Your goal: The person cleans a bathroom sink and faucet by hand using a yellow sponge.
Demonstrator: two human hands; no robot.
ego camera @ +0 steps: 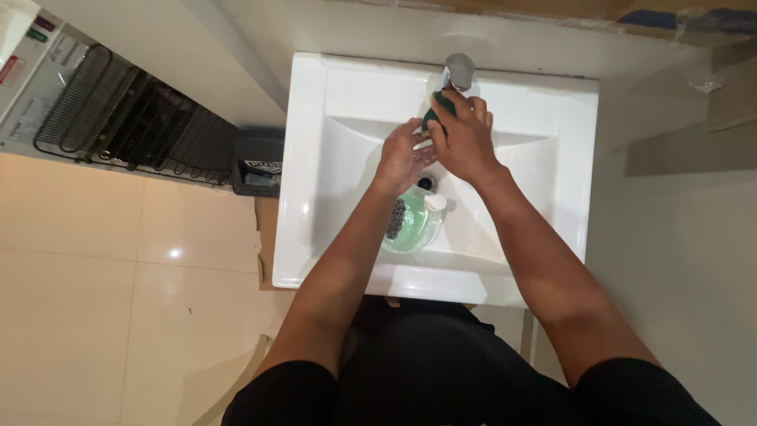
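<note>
Green sponge pinched in right hand, directly under tap, over back of white sink. Left hand cupped beside it, fingers touching sponge. Judged: washing mid-way. Pale green bowl lies in basin near drain, steel scourer and small white cap on it, apparently unwashed. Whether water runs: cannot tell.

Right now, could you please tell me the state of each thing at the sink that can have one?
Green sponge: held in the right hand, up under the tap.
Left hand: open, cupped beside the sponge; contact unclear.
Tap: whether it is running cannot be told.
Green tub: lying in the sink.
Steel scourer: resting on the tub.
</note>
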